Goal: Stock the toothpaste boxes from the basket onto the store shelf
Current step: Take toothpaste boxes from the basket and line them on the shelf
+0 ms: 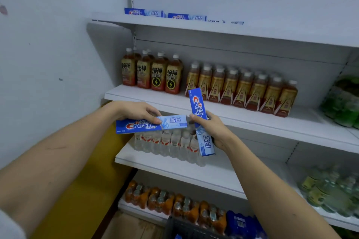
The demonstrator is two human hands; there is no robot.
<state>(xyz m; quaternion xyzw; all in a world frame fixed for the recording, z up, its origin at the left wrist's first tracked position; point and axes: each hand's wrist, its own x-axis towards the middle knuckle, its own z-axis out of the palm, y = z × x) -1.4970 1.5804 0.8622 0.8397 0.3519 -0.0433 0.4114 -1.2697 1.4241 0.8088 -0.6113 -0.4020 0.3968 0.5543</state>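
My left hand grips a blue toothpaste box held level, its long side facing me. My right hand holds a second blue toothpaste box nearly upright, its top leaning left. Both boxes hover in front of the middle shelves. On the top shelf lie three toothpaste boxes in a row: one at the left, one beside it, and a third mostly hidden by the shelf edge. The dark basket shows at the bottom, below my arms.
Brown drink bottles and a long row of tea bottles fill the second shelf. Clear water bottles stand on the third, orange packs on the lowest. Green bottles sit at the right. A white wall closes the left side.
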